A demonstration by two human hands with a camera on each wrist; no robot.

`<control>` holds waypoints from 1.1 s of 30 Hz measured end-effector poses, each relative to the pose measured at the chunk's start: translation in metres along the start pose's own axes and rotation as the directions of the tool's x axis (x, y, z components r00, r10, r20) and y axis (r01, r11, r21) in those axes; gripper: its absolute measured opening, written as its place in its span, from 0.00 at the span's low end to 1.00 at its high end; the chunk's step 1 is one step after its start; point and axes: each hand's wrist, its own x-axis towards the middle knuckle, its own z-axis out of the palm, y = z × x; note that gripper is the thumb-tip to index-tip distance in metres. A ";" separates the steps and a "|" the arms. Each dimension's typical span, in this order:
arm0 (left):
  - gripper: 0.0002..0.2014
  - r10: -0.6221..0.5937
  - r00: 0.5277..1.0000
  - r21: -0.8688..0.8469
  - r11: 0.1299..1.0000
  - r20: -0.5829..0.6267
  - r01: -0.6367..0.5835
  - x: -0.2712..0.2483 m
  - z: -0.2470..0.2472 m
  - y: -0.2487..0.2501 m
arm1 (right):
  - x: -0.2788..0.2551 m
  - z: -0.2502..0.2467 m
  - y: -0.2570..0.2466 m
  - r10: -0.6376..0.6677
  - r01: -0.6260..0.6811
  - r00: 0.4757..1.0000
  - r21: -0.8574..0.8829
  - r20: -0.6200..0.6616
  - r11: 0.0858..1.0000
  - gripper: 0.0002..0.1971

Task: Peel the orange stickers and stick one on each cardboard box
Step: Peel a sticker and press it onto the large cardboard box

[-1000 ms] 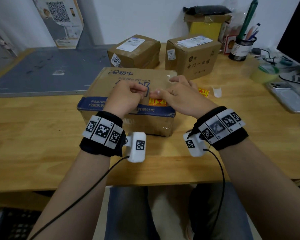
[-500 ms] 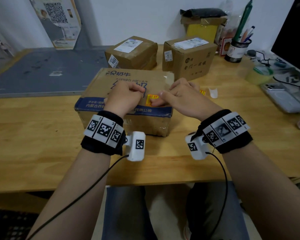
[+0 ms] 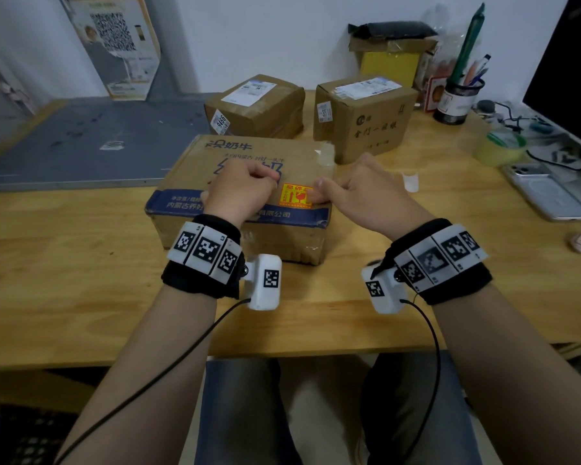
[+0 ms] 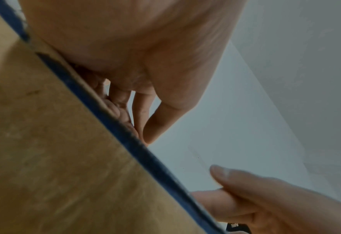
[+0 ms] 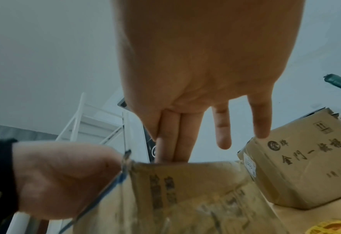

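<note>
- An orange sticker [image 3: 295, 196] lies flat on the top of the large flat cardboard box [image 3: 195, 169], close to its near edge and just above the blue band printed with white characters.
- The right hand [image 3: 366, 193] has its fingertips on the right edge of the sticker; the right wrist view shows the fingers straight, two pressed side by side and two spread apart, pinching nothing.
- The left hand [image 3: 240, 193] rests as a loose fist on the box top just left of the sticker, fingers curled under; whether anything is held inside them cannot be told.
- Behind the large box stand two smaller sealed cartons: a taped parcel [image 3: 259, 105] with a white shipping label on the left, and a box with black characters [image 3: 366, 115] on the right. Their tops show only white labels.
- A black pen cup [image 3: 457, 99] near the table's right rear holds a green pen and several others.
- An open cardboard carton [image 3: 391, 60] by the wall has a yellow item inside and a black bundle across its top.
- A phone [image 3: 544, 193] lies face down on the wooden table [image 3: 81, 263] at right.
</note>
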 end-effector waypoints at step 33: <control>0.26 -0.272 0.763 -0.412 0.911 -0.586 0.008 -0.017 -0.051 -0.037 | 0.008 -0.005 -0.039 0.254 -0.228 0.966 0.623 0.048 0.748 0.20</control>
